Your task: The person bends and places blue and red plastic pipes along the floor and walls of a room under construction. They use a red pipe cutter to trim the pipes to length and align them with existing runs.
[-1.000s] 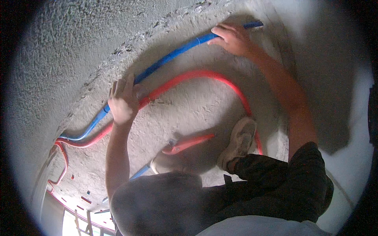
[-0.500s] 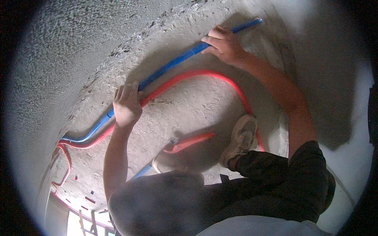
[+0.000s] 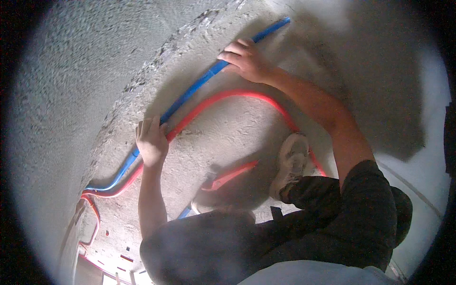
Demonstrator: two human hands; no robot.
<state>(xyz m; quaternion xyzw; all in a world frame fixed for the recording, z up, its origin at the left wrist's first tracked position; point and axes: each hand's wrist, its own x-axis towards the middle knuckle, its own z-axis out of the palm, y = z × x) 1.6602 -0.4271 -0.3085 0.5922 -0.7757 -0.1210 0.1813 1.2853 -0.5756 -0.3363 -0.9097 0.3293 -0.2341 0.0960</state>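
A long blue pipe (image 3: 191, 91) runs along the foot of the rough wall, from the lower left up to its free end at the upper right. My left hand (image 3: 153, 143) is closed round it at the middle left. Farther along, near the free end, my right hand (image 3: 247, 61) grips the same pipe from above. Between the two hands a faint joint or mark shows on the blue. Beside the pipe lies a red pipe (image 3: 209, 100); it passes close by my left hand, then arches right and disappears near my shoe.
Red-handled pipe cutters (image 3: 232, 175) lie on the concrete floor (image 3: 209, 147) before my knees. My shoe (image 3: 290, 164) stands by the red pipe. A rough grey wall (image 3: 76, 76) rises on the left. Small scraps dot the floor at lower left, near a short blue piece (image 3: 184, 212).
The view has shifted, so the hands and pipe sit farther left in the picture. Both hands keep hold of the blue pipe; their grips look much the same.
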